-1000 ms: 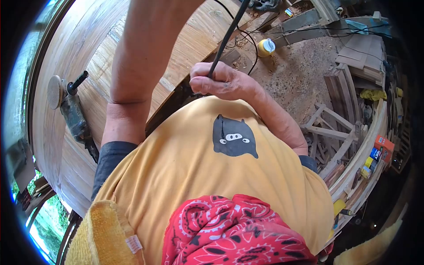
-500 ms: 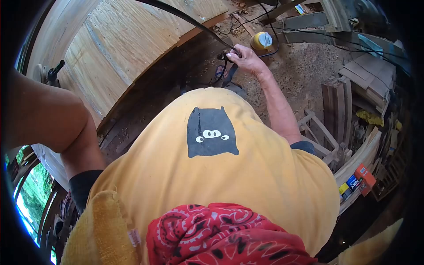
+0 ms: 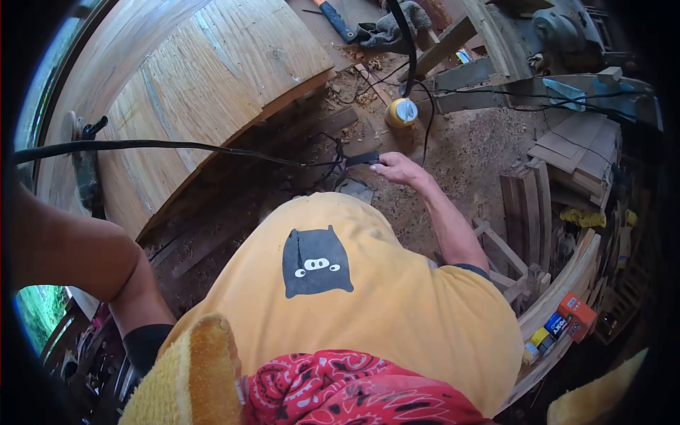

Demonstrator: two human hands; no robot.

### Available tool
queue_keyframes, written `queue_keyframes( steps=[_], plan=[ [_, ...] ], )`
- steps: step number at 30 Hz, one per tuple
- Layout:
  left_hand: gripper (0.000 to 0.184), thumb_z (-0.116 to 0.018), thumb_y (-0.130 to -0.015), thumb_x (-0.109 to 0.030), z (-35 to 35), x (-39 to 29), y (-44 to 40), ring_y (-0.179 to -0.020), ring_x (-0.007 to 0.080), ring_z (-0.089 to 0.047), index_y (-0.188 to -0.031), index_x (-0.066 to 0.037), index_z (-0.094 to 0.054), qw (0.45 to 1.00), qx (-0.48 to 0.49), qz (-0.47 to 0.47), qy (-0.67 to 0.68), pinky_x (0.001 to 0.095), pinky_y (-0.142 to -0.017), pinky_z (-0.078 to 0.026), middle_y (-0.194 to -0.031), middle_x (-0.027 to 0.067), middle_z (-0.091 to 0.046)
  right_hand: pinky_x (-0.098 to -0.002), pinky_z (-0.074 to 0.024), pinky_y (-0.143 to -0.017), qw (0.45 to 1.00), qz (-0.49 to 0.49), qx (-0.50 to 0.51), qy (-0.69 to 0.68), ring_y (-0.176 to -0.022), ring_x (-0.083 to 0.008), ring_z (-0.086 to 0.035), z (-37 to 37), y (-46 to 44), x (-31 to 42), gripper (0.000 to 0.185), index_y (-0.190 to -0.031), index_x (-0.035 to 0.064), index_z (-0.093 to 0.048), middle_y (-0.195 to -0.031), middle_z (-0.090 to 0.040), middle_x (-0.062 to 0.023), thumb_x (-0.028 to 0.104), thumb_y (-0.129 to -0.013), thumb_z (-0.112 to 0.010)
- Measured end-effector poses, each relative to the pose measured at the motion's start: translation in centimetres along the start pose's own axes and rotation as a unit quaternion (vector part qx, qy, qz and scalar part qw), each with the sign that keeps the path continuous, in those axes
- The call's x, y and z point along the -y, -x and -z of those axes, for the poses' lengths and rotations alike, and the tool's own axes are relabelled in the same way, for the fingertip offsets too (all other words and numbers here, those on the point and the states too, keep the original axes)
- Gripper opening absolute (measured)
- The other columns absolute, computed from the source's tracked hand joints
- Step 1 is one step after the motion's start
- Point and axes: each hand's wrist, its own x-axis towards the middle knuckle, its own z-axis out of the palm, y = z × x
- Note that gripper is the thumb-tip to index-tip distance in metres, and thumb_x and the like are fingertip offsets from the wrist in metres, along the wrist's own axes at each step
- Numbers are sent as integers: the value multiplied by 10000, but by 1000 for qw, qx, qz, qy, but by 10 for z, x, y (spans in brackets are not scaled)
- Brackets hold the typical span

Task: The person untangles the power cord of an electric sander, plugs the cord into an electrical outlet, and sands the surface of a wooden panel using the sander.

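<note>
My right hand (image 3: pixel 400 170) reaches out in front of my belly, closed on a dark, flat strap-like piece of black cable (image 3: pixel 362 159). Beside it, thinner black leads (image 3: pixel 334 152) make a loose tangle above the floor. A thick black cord (image 3: pixel 184 144) stretches from the left edge, across the wooden panel, toward that tangle. My left arm is bent and runs off the left edge, so the left hand is out of sight. Near that arm, a dark power tool (image 3: pixel 88 177) with a side handle rests against the panel.
The curved wooden panel (image 3: pixel 234 64) fills the upper left. A yellow jar (image 3: pixel 401 113) stands on the shaving-strewn floor. An orange-and-black handled tool (image 3: pixel 336 21) and a grey cloth (image 3: pixel 398 30) lie at the top. Stacked boards (image 3: pixel 524 209) and an orange box (image 3: pixel 577 316) are at right.
My right hand has moved down, nearer my belly. The thick cord now stretches from the left edge instead of from the top. The view has shifted, showing more at the top.
</note>
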Motion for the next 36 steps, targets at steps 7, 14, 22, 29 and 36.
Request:
queue_keyframes(
  steps=[7,14,22,29,36],
  plan=[
    [176,-689,-993,-131,-157,190,109,-680,89,-505,-1135,-28,-674,969,-79,195,-126,276,-616,-422,-721,12,-545,-255,-359,-567,960,114,-103,-236,-628,-63,-408,-1,58,123,399,-760,96,-544,-679,-456,51,350,-1062,-604],
    [301,-709,-951,-220,-206,367,248,-859,412,-709,-1190,-45,-657,875,4,406,-262,503,-743,-519,-898,258,-689,-263,-232,-529,818,271,-193,-470,-543,-62,-259,6,117,206,449,-756,114,-488,-623,-332,66,416,-1084,-548],
    [541,-622,-1031,-434,-221,329,273,-875,141,-599,-1393,-33,-598,901,-58,420,93,306,-834,-519,-1050,58,-682,-264,-224,-511,759,292,-203,-545,-502,-56,-217,-7,113,237,445,-764,125,-514,-603,-300,74,437,-1080,-542],
    [499,-678,-1007,-404,-239,281,217,-989,127,-578,-1302,-1,-663,960,41,271,54,305,-863,-502,-1035,54,-667,-261,-219,-507,777,301,-154,-532,-499,-53,-214,-23,103,251,453,-760,119,-530,-603,-304,75,431,-1088,-526],
    [249,-734,-943,-197,-259,267,202,-806,282,-580,-1021,14,-628,986,77,148,-31,391,-734,-476,-819,133,-567,-263,-213,-504,770,313,-188,-523,-511,-60,-212,-37,126,252,450,-762,107,-525,-608,-300,65,415,-1090,-523]
  ],
)
